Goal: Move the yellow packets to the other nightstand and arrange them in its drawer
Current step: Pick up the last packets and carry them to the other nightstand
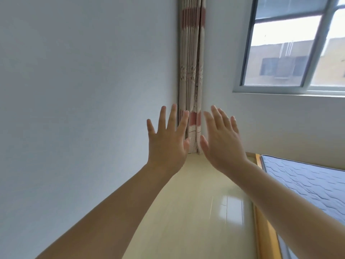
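Both arms stretch out in front of me toward the corner of the room. My left hand (pixel 168 139) is raised with its fingers spread and straight, holding nothing. My right hand (pixel 222 141) is held up beside it, a small gap between them, fingers straight and empty too. No yellow packets, nightstand or drawer appear in this view.
A plain white wall (pixel 84 90) fills the left side. A patterned curtain (pixel 191 71) hangs in the corner, with a window (pixel 291 49) to its right. A bed with a quilted mattress (pixel 308 187) and wooden frame (pixel 265 230) lies at the right, pale floor (pixel 196 212) beside it.
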